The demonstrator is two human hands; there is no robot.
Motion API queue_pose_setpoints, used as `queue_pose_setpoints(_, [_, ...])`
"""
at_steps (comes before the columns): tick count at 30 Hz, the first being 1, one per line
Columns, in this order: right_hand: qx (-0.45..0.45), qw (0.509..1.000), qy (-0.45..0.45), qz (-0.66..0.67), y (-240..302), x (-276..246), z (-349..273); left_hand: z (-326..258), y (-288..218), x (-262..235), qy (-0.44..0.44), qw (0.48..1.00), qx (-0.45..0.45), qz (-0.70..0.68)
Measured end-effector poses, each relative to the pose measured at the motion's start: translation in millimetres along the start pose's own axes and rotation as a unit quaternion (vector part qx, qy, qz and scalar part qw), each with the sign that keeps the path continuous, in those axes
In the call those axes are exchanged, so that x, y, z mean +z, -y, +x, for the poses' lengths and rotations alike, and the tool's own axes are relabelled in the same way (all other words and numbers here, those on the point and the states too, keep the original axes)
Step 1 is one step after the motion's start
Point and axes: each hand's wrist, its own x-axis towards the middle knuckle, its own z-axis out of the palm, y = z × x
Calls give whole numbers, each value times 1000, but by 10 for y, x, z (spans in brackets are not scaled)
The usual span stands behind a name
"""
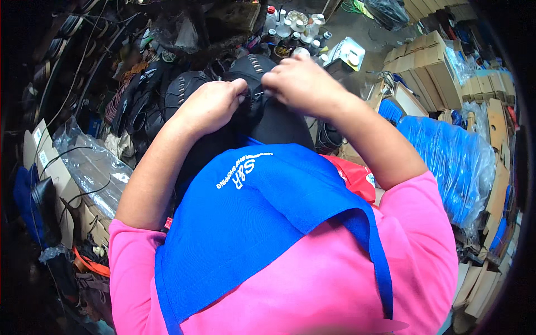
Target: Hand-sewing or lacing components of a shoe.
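Both forearms are reaching forward over a blue apron (pixel 262 223), wrists bent inward. The left hand (pixel 209 106) and right hand (pixel 301 84) are each pinching the black shoe upper (pixel 254 70) held between them — fingers pressed together. Cardboard boxes (pixel 430 67) are standing stacked at right; contents cannot be seen.

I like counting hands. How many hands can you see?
2. The left hand and the right hand are close together, both pinching a black shoe piece above the blue apron. No other hands show.
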Motion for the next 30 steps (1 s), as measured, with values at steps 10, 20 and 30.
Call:
queue_pose_setpoints(10, [78, 995, -5, 59, -392, 338, -358, -741, 590, -209, -120, 986, -25, 115])
queue_pose_setpoints(20, [54, 379, -235, 893, -165, 190, 109, -684, 194, -665, -262, 726, 100, -629])
queue_pose_setpoints(30, [125, 929, -36, 346, -266, 401, -743, -1284, 298, -829, -159, 976, -52, 142])
